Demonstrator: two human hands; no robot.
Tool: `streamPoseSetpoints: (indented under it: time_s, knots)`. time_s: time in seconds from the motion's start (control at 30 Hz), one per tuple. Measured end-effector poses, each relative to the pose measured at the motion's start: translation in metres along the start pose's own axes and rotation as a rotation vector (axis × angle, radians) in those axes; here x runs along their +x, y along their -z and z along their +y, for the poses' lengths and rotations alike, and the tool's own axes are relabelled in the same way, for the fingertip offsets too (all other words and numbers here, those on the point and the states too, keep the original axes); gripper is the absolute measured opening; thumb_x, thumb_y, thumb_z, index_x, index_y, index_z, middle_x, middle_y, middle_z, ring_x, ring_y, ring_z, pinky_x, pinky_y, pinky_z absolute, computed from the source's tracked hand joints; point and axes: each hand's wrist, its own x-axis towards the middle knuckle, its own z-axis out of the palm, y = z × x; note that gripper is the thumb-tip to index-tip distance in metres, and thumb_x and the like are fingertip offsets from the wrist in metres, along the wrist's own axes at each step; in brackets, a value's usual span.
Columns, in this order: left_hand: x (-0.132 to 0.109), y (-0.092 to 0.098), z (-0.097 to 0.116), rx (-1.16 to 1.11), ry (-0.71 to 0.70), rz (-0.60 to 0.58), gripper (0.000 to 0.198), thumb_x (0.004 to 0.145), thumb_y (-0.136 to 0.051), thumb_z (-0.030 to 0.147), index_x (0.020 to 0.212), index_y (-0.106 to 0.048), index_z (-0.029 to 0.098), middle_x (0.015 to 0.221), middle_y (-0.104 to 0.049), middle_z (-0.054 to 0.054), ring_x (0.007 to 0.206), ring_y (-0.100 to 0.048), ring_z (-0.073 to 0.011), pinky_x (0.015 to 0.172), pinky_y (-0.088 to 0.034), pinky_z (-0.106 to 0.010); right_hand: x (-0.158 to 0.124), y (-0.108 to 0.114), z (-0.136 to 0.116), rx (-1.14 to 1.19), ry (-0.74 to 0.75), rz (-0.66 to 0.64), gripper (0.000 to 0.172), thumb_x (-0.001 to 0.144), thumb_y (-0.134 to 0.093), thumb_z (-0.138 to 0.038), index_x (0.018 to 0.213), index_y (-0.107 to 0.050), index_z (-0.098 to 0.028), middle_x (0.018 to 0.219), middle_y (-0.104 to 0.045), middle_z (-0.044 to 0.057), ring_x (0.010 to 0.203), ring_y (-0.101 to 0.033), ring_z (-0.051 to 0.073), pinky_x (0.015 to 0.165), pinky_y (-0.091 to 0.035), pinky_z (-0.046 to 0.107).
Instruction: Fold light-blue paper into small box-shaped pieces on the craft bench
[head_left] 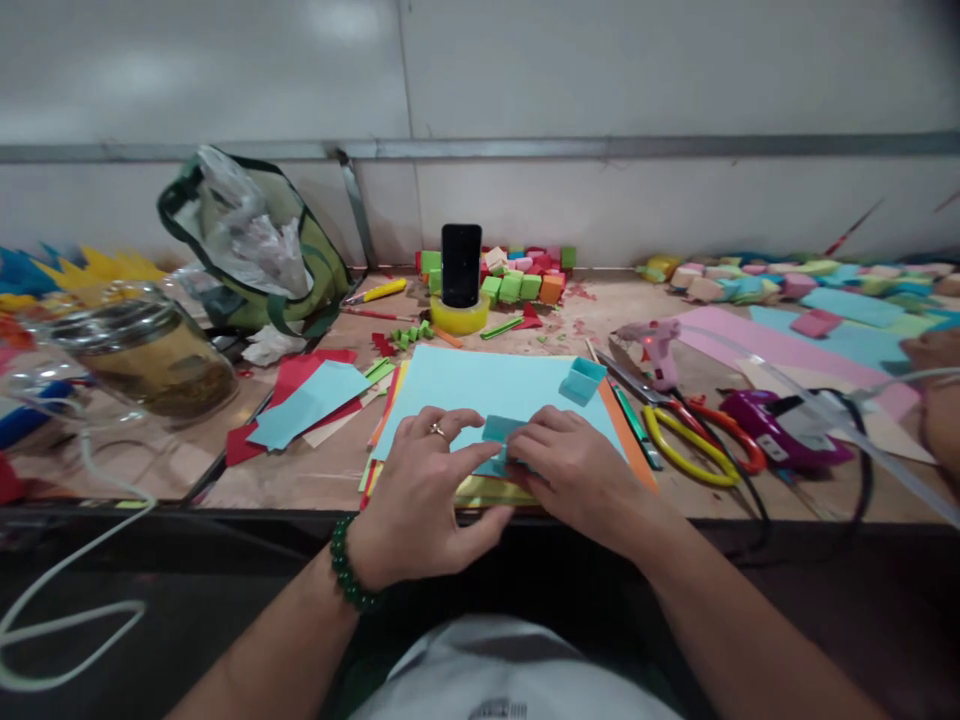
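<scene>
My right hand [566, 465] has its fingers closed on a small folded piece of blue paper [501, 428], low over the front part of a paper stack. My left hand [431, 490], with a ring and a green bead bracelet, is beside the piece, its fingers spread and thumb apart. Its fingertips are close to the paper; whether they touch it I cannot tell. Under both hands lies a stack of coloured sheets, a light blue sheet [480, 380] on top. A small open blue paper box [583, 380] sits at that sheet's right edge.
Yellow-handled scissors [690, 445], a pink glue gun [656, 350] and a purple power strip [780, 430] with cords lie to the right. A phone [461, 265] stands behind in a tape roll [459, 316]. Leftward are paper scraps [307, 400] and a jar [150, 355]. Another person's hand [937, 360] shows far right.
</scene>
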Motion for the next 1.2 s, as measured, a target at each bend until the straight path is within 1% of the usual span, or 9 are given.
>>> streamPoseSetpoints:
  time_s: [0.1, 0.17, 0.23, 0.43, 0.53, 0.77, 0.93, 1.07, 1.2]
  knots:
    - [0.005, -0.009, 0.001, 0.024, 0.11, -0.01, 0.016, 0.081, -0.061, 0.033, 0.087, -0.068, 0.019, 0.102, -0.062, -0.009, 0.095, -0.052, -0.0255, 0.085, -0.041, -0.043, 0.006, -0.004, 0.0, 0.048, -0.103, -0.078, 0.014, 0.089, -0.054, -0.021, 0.082, -0.065, -0.019, 0.073, -0.066, 0.004, 0.074, -0.056, 0.017, 0.066, -0.041, 0.028]
    - [0.009, -0.016, -0.004, -0.004, 0.168, -0.062, 0.018, 0.087, -0.055, 0.028, 0.077, -0.064, 0.017, 0.087, -0.062, -0.006, 0.086, -0.053, -0.022, 0.08, -0.043, -0.038, 0.006, -0.009, 0.005, 0.112, -0.237, -0.068, 0.013, 0.087, -0.058, -0.027, 0.095, -0.065, -0.02, 0.08, -0.067, 0.004, 0.077, -0.059, 0.018, 0.066, -0.043, 0.027]
    - [0.012, -0.022, -0.01, -0.054, 0.214, -0.095, 0.022, 0.09, -0.052, 0.027, 0.073, -0.061, 0.017, 0.08, -0.06, -0.005, 0.082, -0.054, -0.0199, 0.076, -0.044, -0.035, 0.002, -0.016, 0.013, 0.214, -0.355, -0.024, 0.031, 0.083, -0.062, -0.031, 0.113, -0.06, -0.021, 0.092, -0.068, 0.005, 0.081, -0.062, 0.018, 0.068, -0.045, 0.028]
    - [0.016, -0.028, -0.009, 0.018, 0.279, -0.095, 0.012, 0.088, -0.055, 0.027, 0.093, -0.057, 0.015, 0.09, -0.056, -0.006, 0.086, -0.055, -0.0208, 0.078, -0.047, -0.035, -0.016, -0.025, 0.027, 0.337, -0.579, 0.051, 0.051, 0.079, -0.062, -0.034, 0.126, -0.051, -0.019, 0.098, -0.064, 0.006, 0.071, -0.061, 0.017, 0.063, -0.049, 0.03]
    - [0.015, -0.03, -0.003, 0.095, 0.236, -0.08, 0.02, 0.087, -0.056, 0.022, 0.106, -0.053, 0.018, 0.097, -0.053, -0.006, 0.085, -0.054, -0.0187, 0.072, -0.048, -0.031, -0.02, -0.023, 0.025, 0.28, -0.588, 0.041, 0.057, 0.08, -0.06, -0.037, 0.132, -0.046, -0.018, 0.101, -0.062, 0.008, 0.073, -0.061, 0.018, 0.063, -0.049, 0.031]
    - [0.008, -0.024, -0.001, 0.136, -0.032, -0.222, 0.026, 0.092, -0.043, 0.015, 0.096, -0.067, 0.024, 0.085, -0.055, -0.006, 0.081, -0.05, -0.0192, 0.07, -0.044, -0.031, -0.022, -0.02, 0.034, 0.287, -0.582, -0.033, 0.058, 0.08, -0.058, -0.031, 0.134, -0.043, -0.018, 0.102, -0.062, 0.008, 0.07, -0.059, 0.017, 0.062, -0.047, 0.03]
    - [0.001, -0.015, -0.001, 0.117, -0.039, -0.237, 0.029, 0.09, -0.043, 0.013, 0.102, -0.066, 0.023, 0.09, -0.057, -0.008, 0.084, -0.051, -0.0217, 0.074, -0.044, -0.036, -0.029, -0.016, 0.046, 0.441, -0.569, -0.042, 0.05, 0.079, -0.054, -0.02, 0.128, -0.044, -0.018, 0.099, -0.063, 0.006, 0.059, -0.055, 0.011, 0.057, -0.045, 0.025]
    - [0.0, -0.013, -0.001, -0.025, 0.025, -0.182, 0.022, 0.091, -0.047, 0.021, 0.099, -0.067, 0.022, 0.091, -0.058, -0.006, 0.088, -0.054, -0.0201, 0.078, -0.045, -0.033, -0.029, -0.016, 0.042, 0.471, -0.573, 0.057, 0.017, 0.083, -0.053, -0.03, 0.096, -0.054, -0.019, 0.083, -0.063, 0.001, 0.056, -0.054, 0.011, 0.055, -0.044, 0.026]
    - [0.015, -0.013, -0.004, -0.048, 0.218, -0.045, 0.04, 0.088, -0.054, 0.044, 0.118, -0.058, 0.019, 0.103, -0.057, -0.009, 0.091, -0.058, -0.022, 0.077, -0.048, -0.034, -0.025, -0.023, 0.036, 0.399, -0.588, 0.065, 0.028, 0.076, -0.065, -0.041, 0.095, -0.057, -0.023, 0.079, -0.062, -0.001, 0.056, -0.053, 0.012, 0.052, -0.042, 0.026]
